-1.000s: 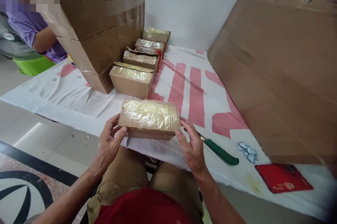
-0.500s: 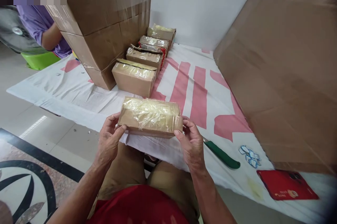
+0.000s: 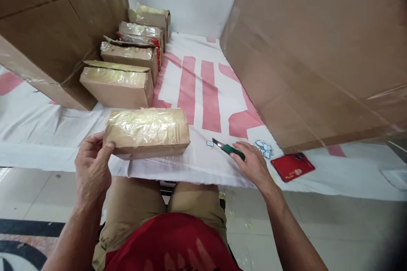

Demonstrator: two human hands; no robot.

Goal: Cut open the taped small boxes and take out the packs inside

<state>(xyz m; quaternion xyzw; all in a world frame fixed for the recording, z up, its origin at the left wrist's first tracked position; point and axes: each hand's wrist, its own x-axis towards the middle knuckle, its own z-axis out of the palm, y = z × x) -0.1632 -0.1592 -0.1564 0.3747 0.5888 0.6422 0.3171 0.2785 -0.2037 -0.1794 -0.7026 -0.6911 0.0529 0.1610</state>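
Note:
A small brown carton point(image 3: 146, 132) wrapped in clear tape lies near the front edge of a white cloth with red markings point(image 3: 197, 93). My left hand point(image 3: 92, 167) grips the carton's left end, thumb on the front face. My right hand point(image 3: 252, 165) is off the carton and closed on the green handle of a utility knife point(image 3: 227, 148), whose blade points left toward the carton. A small white scrap point(image 3: 210, 143) lies beside the blade tip.
Several taped cartons point(image 3: 117, 84) stand in a row behind, against a big cardboard box point(image 3: 47, 25) on the left. A large cardboard sheet point(image 3: 318, 50) leans at the right. A red card point(image 3: 292, 167) and small blue-white pieces point(image 3: 264, 149) lie to the right.
My right hand let go of the carton's right end and moved right to the green knife. The view swung right and closer; the person in purple is out of sight.

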